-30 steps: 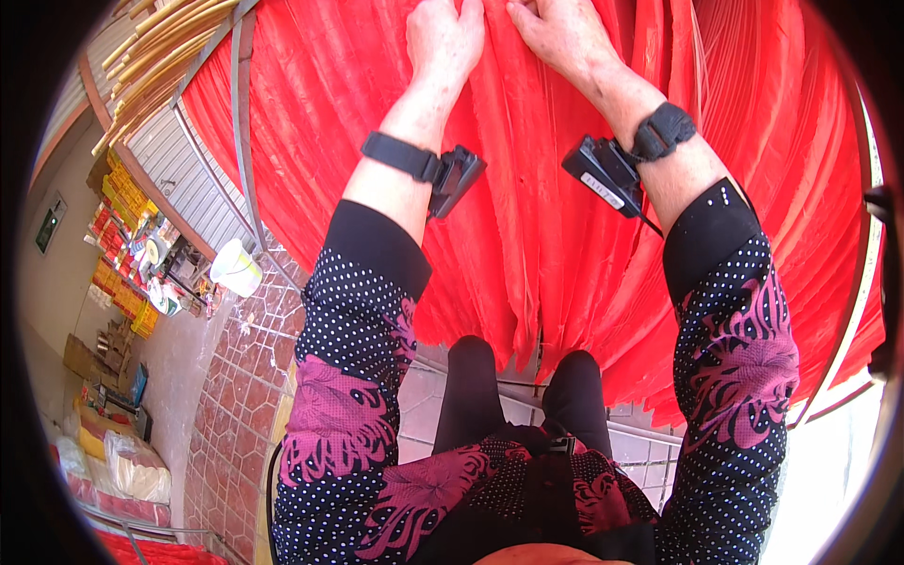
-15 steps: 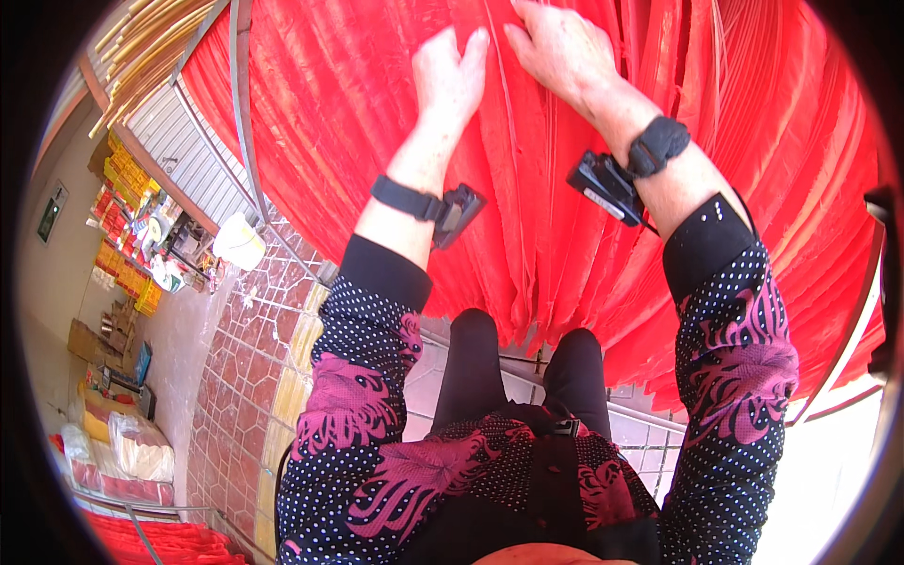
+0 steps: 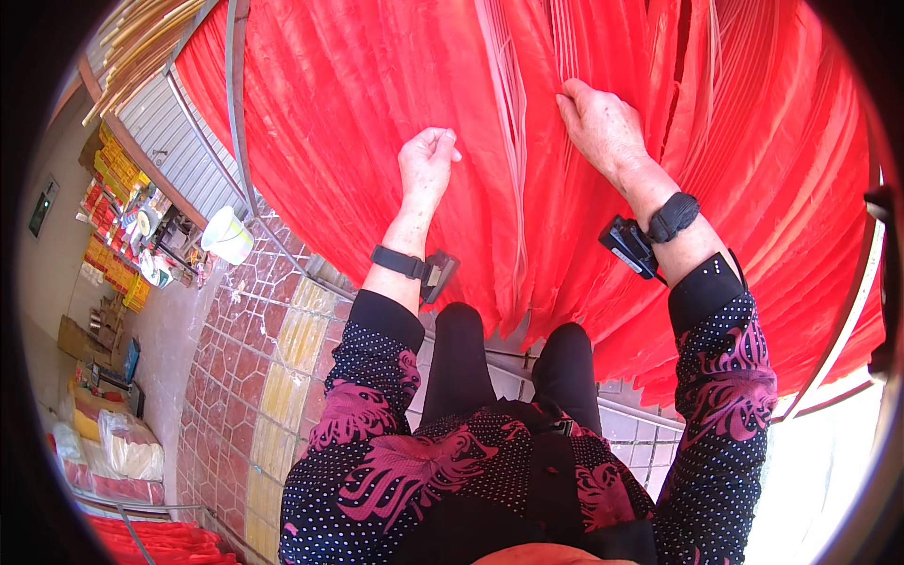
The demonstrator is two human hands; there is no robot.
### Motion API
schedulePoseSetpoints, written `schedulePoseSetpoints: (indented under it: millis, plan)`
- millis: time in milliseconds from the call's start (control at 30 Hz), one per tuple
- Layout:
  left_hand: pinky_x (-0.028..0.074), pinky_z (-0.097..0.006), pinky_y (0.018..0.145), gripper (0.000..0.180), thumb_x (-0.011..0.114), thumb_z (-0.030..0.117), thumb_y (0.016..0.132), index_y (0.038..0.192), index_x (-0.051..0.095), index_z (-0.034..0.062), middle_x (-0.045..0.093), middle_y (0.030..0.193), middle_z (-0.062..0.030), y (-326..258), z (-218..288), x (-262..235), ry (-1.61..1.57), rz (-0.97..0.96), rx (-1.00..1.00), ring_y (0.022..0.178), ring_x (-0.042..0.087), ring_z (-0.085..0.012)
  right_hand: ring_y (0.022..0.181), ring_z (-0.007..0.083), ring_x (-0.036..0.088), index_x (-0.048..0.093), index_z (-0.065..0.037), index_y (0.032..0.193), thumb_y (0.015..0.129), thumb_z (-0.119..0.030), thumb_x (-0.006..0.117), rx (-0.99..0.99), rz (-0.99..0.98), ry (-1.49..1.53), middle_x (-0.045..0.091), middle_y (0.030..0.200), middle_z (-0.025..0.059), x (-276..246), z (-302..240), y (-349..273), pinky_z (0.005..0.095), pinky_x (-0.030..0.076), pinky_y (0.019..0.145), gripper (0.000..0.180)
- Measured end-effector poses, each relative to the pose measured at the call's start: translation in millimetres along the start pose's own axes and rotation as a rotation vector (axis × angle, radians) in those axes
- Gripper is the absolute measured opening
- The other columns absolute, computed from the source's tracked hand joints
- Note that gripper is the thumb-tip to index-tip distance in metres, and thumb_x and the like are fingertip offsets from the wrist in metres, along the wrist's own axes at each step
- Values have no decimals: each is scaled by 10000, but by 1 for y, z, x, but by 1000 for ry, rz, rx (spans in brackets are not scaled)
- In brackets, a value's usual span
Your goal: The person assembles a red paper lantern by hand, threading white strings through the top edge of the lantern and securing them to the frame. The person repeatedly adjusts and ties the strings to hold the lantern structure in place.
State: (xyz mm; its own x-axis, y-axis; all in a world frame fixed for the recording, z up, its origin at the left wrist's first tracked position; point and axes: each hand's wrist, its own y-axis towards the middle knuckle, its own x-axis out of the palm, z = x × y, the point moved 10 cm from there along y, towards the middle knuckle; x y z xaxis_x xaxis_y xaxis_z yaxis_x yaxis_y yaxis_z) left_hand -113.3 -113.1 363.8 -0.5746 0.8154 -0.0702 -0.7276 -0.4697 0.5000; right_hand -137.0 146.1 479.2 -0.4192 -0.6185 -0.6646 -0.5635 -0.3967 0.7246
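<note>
A large spread of red pleated fabric (image 3: pixel 348 122) fills the space before me, its folds fanning outward from near my knees. My left hand (image 3: pixel 427 168) is closed over the left part of the fabric, thumb pressed to the fingers; whatever is in its grip is too small to make out. Further right and a bit farther off, my right hand (image 3: pixel 603 127) pinches a fold of the fabric with its thumb and fingertips. Pale thread-like lines (image 3: pixel 513 122) run along the folds between the two hands.
A metal frame bar (image 3: pixel 236 104) borders the fabric on the left. Beyond it, a white bucket (image 3: pixel 227 235) stands by red paving (image 3: pixel 229 377). Thin bamboo-like sticks (image 3: pixel 141 47) lie at upper left. Bagged goods (image 3: pixel 132 447) and stacked yellow-red boxes (image 3: pixel 113 169) line the far left.
Both hands have come closer to my body, the left also slightly leftward and the right slightly rightward. The left hand's thumb has closed onto its fingers. More pale lines show between the folds.
</note>
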Motion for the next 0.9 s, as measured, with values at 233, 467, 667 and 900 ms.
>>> schedulePoseSetpoints:
  millis: [233, 467, 667, 900]
  plan:
    - [423, -228, 529, 312, 647, 335, 938, 981, 674, 27, 673, 803, -15, -20, 31, 14, -91, -88, 8, 593, 517, -44, 876, 399, 659, 626, -67, 1043, 951, -247, 520, 13, 19, 57, 683, 903, 215, 0, -3, -6, 497, 539, 778, 228]
    - [393, -211, 530, 212, 733, 230, 878, 887, 634, 44, 587, 741, 33, -38, 10, 31, 147, -105, 34, 611, 483, -30, 907, 396, 656, 627, -76, 1065, 970, -286, 506, 29, 3, 100, 688, 933, 199, 6, -8, -11, 495, 539, 799, 261]
    - [377, -185, 506, 82, 678, 110, 910, 857, 629, 72, 612, 729, 47, -55, -24, 28, -222, -49, -54, 574, 495, -20, 915, 404, 651, 622, -78, 1078, 977, -299, 502, 87, -17, 178, 686, 938, 200, 9, -2, -20, 492, 538, 795, 271]
    - [385, -184, 518, 77, 687, 124, 908, 910, 638, 65, 617, 742, 47, -63, -29, 29, -335, 50, -94, 582, 500, -20, 917, 413, 645, 611, -63, 1067, 973, -285, 523, 136, 69, 367, 682, 925, 208, 15, 5, -29, 481, 527, 781, 257]
